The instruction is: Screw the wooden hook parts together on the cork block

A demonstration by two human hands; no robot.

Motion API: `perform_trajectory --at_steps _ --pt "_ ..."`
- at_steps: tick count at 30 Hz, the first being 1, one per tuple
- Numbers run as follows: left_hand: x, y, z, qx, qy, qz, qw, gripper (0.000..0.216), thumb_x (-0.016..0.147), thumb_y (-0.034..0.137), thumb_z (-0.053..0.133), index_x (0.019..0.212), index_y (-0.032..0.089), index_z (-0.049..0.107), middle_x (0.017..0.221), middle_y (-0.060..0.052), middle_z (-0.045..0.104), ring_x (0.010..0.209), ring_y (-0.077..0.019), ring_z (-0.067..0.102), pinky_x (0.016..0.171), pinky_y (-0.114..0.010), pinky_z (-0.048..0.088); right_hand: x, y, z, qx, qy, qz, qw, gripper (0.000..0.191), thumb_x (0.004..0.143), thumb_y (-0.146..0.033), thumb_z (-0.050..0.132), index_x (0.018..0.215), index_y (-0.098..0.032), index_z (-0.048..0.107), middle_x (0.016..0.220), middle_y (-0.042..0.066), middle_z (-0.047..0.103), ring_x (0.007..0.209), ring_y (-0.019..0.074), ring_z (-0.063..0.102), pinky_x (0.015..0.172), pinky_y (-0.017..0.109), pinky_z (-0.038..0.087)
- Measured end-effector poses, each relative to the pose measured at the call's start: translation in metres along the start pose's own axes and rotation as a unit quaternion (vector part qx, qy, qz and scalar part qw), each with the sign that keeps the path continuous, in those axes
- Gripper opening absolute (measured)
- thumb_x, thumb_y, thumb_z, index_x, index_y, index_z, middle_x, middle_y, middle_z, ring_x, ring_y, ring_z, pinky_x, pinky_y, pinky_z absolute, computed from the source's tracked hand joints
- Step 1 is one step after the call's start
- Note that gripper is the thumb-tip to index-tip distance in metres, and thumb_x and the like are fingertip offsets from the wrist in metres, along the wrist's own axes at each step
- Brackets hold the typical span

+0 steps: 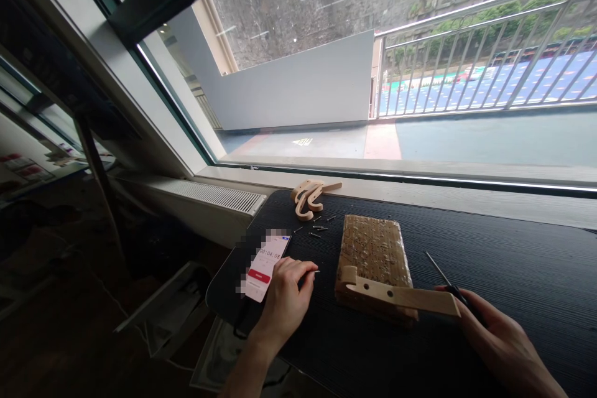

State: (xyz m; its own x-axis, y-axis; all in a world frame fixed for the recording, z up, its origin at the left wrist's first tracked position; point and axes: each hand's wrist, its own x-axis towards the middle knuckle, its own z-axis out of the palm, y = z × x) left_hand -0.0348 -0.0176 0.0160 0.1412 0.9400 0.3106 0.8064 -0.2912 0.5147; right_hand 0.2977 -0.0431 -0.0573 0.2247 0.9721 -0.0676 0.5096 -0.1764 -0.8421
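Note:
My left hand (290, 283) is closed in a pinch over the black table, with the thin tip of a screw (318, 271) poking out past the fingertips. In my right hand (497, 329) is a screwdriver (438, 268), its dark handle in the grip and its metal shaft pointing up and left. The right fingers also reach the end of a wooden hook (405, 296) with two dark holes. That hook lies along the near side of a block wrapped in brown tape (375, 249). Several loose screws (319, 227) lie beyond my left hand.
More wooden hooks (310, 196) are piled at the table's far edge. A phone showing a timer (267, 264) lies left of my left hand. Behind the black table (513, 242) is a window sill (420, 199), with a vented ledge (219, 194) to the left.

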Motion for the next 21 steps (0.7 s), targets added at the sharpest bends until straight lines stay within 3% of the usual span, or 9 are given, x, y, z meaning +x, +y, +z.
perform_trajectory --at_steps 7,17,21 --pt "-0.006 0.009 -0.006 -0.033 0.0 0.014 0.999 0.018 0.082 0.011 0.051 0.085 0.021 0.065 0.082 -0.001 0.067 0.083 -0.0184 0.058 0.082 -0.036 0.044 -0.002 -0.002 0.0 -0.002 0.021 -0.009 1.0 0.049 0.072 -0.056 0.054 0.103 -0.021 0.07 0.064 0.001 0.069 0.054 0.0188 0.061 0.047 0.025 0.046" --pt "-0.003 0.023 -0.011 -0.107 -0.012 -0.007 0.994 0.016 0.081 0.011 0.051 0.084 0.021 0.064 0.085 -0.001 0.064 0.087 -0.0159 0.058 0.081 -0.03 0.046 -0.002 -0.003 0.0 0.012 0.015 -0.02 1.0 0.048 0.073 -0.056 0.054 0.101 -0.021 0.071 0.057 0.002 0.066 0.059 0.0214 0.063 0.05 0.025 0.048" --pt "0.0 0.031 -0.014 -0.119 -0.026 -0.018 0.992 0.016 0.081 0.011 0.051 0.084 0.021 0.063 0.086 -0.001 0.064 0.086 -0.0153 0.059 0.08 -0.029 0.047 -0.001 -0.005 -0.001 0.01 0.018 -0.015 1.0 0.051 0.073 -0.059 0.052 0.1 -0.021 0.071 0.073 0.004 0.071 0.068 0.0219 0.065 0.057 0.025 0.05"
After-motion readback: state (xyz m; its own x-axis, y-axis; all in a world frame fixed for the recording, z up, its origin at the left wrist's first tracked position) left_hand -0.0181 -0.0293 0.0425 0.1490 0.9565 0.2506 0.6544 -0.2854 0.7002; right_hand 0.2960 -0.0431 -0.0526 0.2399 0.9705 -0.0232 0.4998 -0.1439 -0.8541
